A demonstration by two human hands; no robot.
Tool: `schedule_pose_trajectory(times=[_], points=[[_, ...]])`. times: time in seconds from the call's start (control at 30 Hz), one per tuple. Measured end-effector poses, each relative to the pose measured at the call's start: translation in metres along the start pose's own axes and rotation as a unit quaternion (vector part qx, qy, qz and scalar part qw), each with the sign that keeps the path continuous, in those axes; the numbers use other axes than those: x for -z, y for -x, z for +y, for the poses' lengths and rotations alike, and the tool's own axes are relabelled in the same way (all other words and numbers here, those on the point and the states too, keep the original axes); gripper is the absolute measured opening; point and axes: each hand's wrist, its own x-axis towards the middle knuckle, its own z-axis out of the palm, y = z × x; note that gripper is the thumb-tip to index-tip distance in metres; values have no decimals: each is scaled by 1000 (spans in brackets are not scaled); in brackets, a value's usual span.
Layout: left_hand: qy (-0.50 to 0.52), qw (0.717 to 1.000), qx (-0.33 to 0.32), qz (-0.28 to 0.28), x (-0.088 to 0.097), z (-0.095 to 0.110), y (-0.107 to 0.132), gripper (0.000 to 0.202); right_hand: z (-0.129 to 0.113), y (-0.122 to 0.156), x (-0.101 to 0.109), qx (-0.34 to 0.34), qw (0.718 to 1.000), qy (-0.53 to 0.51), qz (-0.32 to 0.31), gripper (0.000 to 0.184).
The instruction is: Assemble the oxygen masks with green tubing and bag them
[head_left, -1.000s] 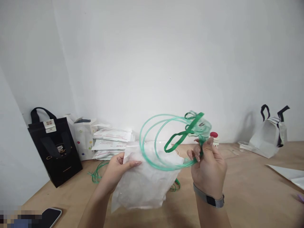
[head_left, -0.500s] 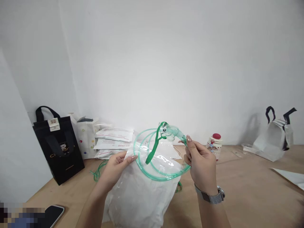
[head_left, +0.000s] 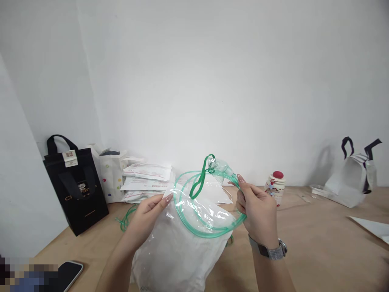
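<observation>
My left hand [head_left: 153,213] pinches the upper left edge of a clear-and-white plastic pouch [head_left: 179,259], thumb on the near side. My right hand [head_left: 255,202] is closed around green oxygen tubing [head_left: 200,234], just below where it meets a clear green oxygen mask [head_left: 221,168]. From the mask hangs a green elastic strap [head_left: 199,184]. The tubing's coils lie against the pouch's upper part, their lower curve at the clear film; whether they are inside the pouch or in front of it I cannot tell for every loop.
Stacked white packets [head_left: 147,182] stand behind my left hand, beside a dotted paper bag [head_left: 111,174] and a black carrier bag [head_left: 75,190]. Green tubing [head_left: 126,219] lies near them. A phone [head_left: 71,273] is front left. Rightward are a red-topped jar [head_left: 276,188] and white holder [head_left: 346,182].
The coils have shifted slightly down and right, off my left thumb. The mask and strap have moved a little rightward. My left thumb now presses the pouch edge slightly higher.
</observation>
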Motion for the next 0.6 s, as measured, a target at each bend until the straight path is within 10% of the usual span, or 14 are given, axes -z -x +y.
schedule_pose_trajectory(times=[0.33,0.6], points=[[8,1000,3,-5,-2,6,1,29,4,1,-2,82,991,100,-24,32],[25,999,-7,-20,7,2,0,29,0,-4,9,11,975,89,-204,27]])
